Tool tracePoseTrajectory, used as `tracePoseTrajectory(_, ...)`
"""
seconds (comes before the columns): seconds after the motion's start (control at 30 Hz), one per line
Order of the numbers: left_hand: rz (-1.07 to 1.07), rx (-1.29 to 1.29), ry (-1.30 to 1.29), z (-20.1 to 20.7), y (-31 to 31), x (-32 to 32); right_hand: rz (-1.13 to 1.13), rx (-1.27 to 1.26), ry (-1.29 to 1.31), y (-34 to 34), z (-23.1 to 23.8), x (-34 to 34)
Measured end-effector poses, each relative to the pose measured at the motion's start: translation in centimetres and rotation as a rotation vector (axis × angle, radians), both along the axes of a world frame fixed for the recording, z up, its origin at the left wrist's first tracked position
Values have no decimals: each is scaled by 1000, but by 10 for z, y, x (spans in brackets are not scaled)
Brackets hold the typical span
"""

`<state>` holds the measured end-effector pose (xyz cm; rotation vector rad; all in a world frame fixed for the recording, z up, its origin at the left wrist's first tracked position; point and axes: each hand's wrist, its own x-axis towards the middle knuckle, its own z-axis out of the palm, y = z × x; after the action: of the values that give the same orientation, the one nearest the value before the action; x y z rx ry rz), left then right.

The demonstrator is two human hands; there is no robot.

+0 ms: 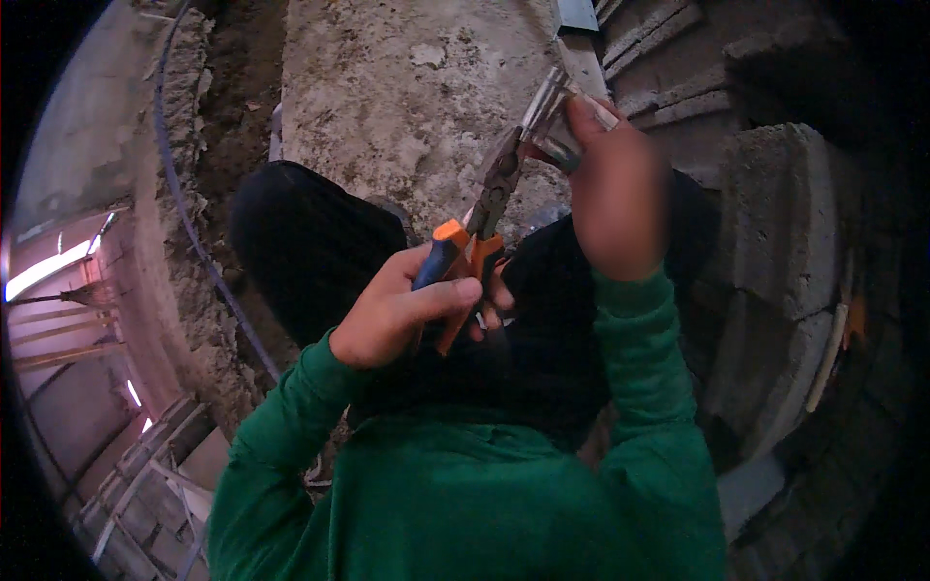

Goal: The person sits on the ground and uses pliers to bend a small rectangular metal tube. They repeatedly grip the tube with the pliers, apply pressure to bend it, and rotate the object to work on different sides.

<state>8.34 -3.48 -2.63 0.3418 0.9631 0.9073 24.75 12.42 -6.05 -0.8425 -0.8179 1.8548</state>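
My left hand is wrapped round the orange and blue handles of a pair of pliers. The jaws point up and away to the right. At their tip is a shiny bent piece of thin metal, and they seem to be closed on its near edge. My right hand, partly blurred, pinches the other side of that metal piece between thumb and fingers. Both hands are raised over my lap. The exact shape of the metal piece is hard to make out behind the fingers.
Rough concrete floor stretches ahead of my knees. Stacked grey concrete blocks stand close on my right. A thin blue-grey hose runs along the left. A piece of sheet metal lies at the far edge.
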Motion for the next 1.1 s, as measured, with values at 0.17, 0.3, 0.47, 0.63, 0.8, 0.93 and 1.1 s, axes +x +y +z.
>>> tracePoseTrajectory(0.17,19,122,6,-10,-7,2,86,11,30,3,3,6)
tracePoseTrajectory(0.3,-54,97,154,-6,-6,-10,93,-59,15,5,3,16)
tracePoseTrajectory(0.47,-2,160,533,-1,-11,-23,-102,882,-683,5,23,14)
tracePoseTrajectory(0.63,157,615,905,7,1,-46,-73,1330,-624,0,53,22)
tracePoseTrajectory(0.8,158,903,984,26,23,-59,102,1321,-511,-6,56,23)
tracePoseTrajectory(0.93,157,1064,1008,27,39,-42,169,1249,-525,-16,56,17)
tracePoseTrajectory(1.1,361,865,1046,12,55,-28,232,875,-554,-19,49,7)
